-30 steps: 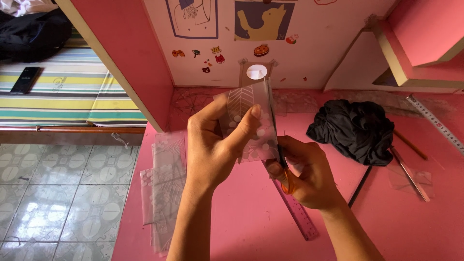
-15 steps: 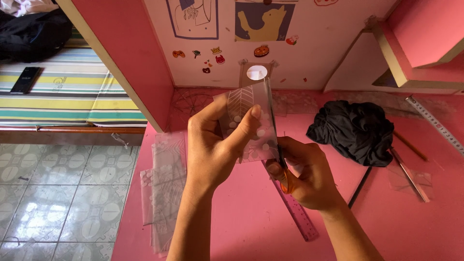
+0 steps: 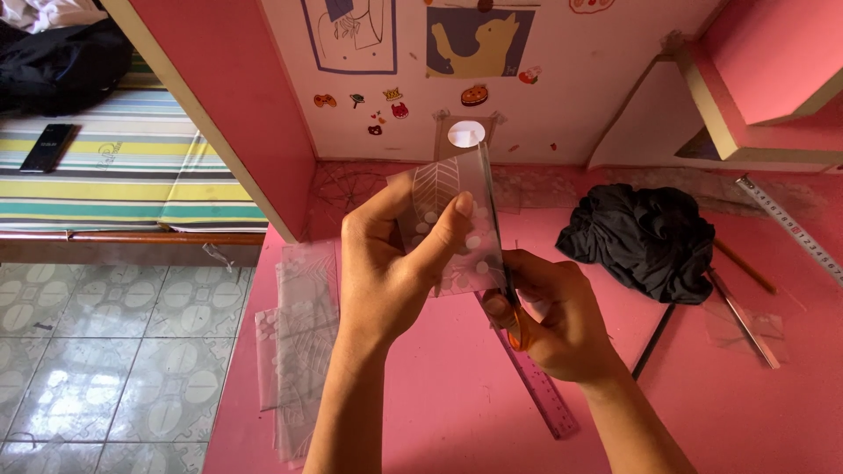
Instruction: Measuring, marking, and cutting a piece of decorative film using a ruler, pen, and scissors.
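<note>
While left hand (image 3: 386, 272) pinches clear patterned sheet (image 3: 452, 219) upright above pink desk (image 3: 439, 386), right hand (image 3: 553, 316) closed on scissors (image 3: 502, 263); blades run along sheet's right edge, cut looks partway; more sheets (image 3: 303, 342) lie at left.

On the pink tabletop (image 3: 746, 412), clear patterned sheets (image 3: 303, 342) lie left, crumpled black cloth (image 3: 645, 237) right, purple plastic ruler (image 3: 540, 391) between.

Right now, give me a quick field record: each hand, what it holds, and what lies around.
left hand: pinches a clear patterned sheet, held upright
right hand: grips orange-handled scissors, blades along the sheet's right edge
under the hands: purple ruler on pink desk
left of desk: more clear sheets
right: black cloth
</note>
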